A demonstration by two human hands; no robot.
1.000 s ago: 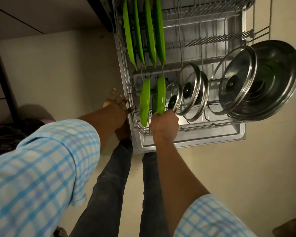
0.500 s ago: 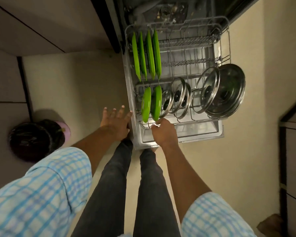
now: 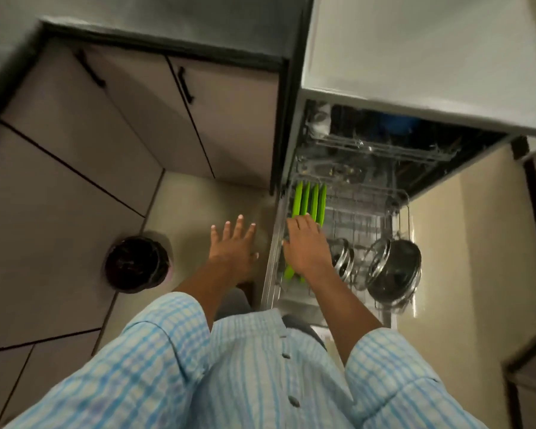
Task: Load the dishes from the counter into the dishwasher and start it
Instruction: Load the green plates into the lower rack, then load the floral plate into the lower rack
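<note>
Rack (image 3: 362, 218) out, nothing held.
Left hand (image 3: 232, 243) splayed at nine o'clock; right hand (image 3: 307, 246) slack over green plates (image 3: 310, 202), likely light, slick: grip rims.

You stand in a home kitchen: handled cabinets (image 3: 174, 119) under a countertop (image 3: 167, 23), an open dishwasher (image 3: 384, 140) with its rack (image 3: 362, 218) out, a bin (image 3: 136, 263) on tiled floor (image 3: 192, 205).

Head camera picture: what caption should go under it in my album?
Right hand over the rack of green plates and lids, left hand spread beside it.
</note>
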